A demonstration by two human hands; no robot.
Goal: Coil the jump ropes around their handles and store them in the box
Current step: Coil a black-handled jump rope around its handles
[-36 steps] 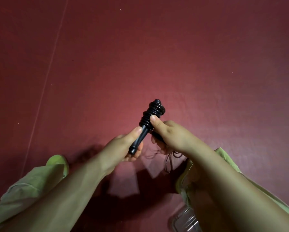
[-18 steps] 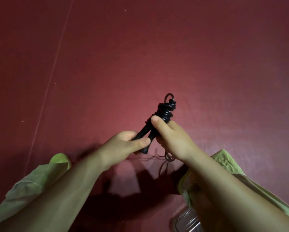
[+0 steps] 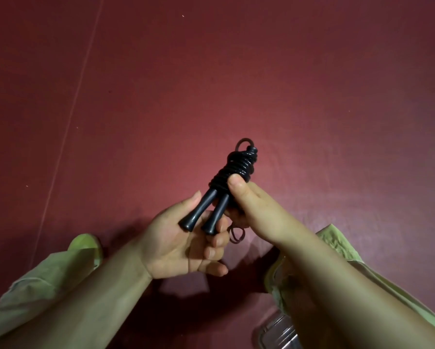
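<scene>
Jump rope (image 3: 236, 170), black, sits mid-frame in the head view, held up over a dark red floor (image 3: 261, 71) — its cord wound in tight glossy turns around the upper half of two handles (image 3: 206, 210) that lie side by side. Handles point down and to the left, flared ends lowest, the two shafts spreading slightly apart toward those ends. A small loop of cord sticks out past the top of the coil. Right hand (image 3: 251, 207) grips the bundle from the right, thumb pressed flat across the lowest turns, remaining fingers curled behind and mostly hidden. Left hand (image 3: 183, 243) lies palm up beneath the flared ends, fingers loosely bent, the ends resting on or just above the fingers — contact too close to call. A thin loop of cord (image 3: 236, 234) hangs just below the right hand, between the two hands; whether it joins the coil cannot be told. Both forearms bare, pale green sleeves (image 3: 42, 285) pushed back toward the lower corners. A faint pale line (image 3: 67, 117) runs diagonally across the floor at left. Shadows of the arms pool dark on the floor under the wrists. At the bottom edge, right of centre, a corner of a clear plastic box (image 3: 277, 331) shows, partly covered by the right arm; its contents not visible.
</scene>
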